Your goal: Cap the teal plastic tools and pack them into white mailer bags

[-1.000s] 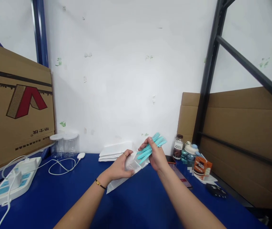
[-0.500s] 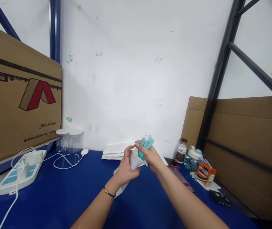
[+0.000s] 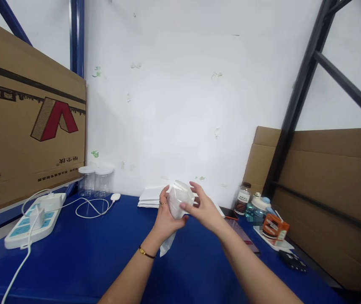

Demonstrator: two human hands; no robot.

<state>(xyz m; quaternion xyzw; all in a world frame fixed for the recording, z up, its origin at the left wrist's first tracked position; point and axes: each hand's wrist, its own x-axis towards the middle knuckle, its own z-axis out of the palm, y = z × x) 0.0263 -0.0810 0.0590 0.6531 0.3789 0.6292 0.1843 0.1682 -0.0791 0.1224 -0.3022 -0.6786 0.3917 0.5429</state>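
A white, partly see-through wrapped bundle (image 3: 180,198) is held up above the blue table, its loose tail hanging down below my left hand. My left hand (image 3: 164,217) is wrapped round its left side and lower part, thumb across the front. On the other side, my right hand (image 3: 203,209) touches the bundle's right edge with thumb and fingertips. What lies inside the wrapping cannot be made out. Behind the hands, a stack of white folded sheets (image 3: 150,197) lies against the wall.
On the left of the blue table (image 3: 98,249) are a power strip (image 3: 22,230), a white cable and two clear jars (image 3: 103,181). At right stand a brown-capped bottle (image 3: 242,199), a blue-green bottle, an orange box (image 3: 274,229) and a dark object (image 3: 292,260).
The teal strips that showed at the top of the white wrapping are now out of sight, and the wrapping covers the bundle's top. My right hand has shifted to its right edge.
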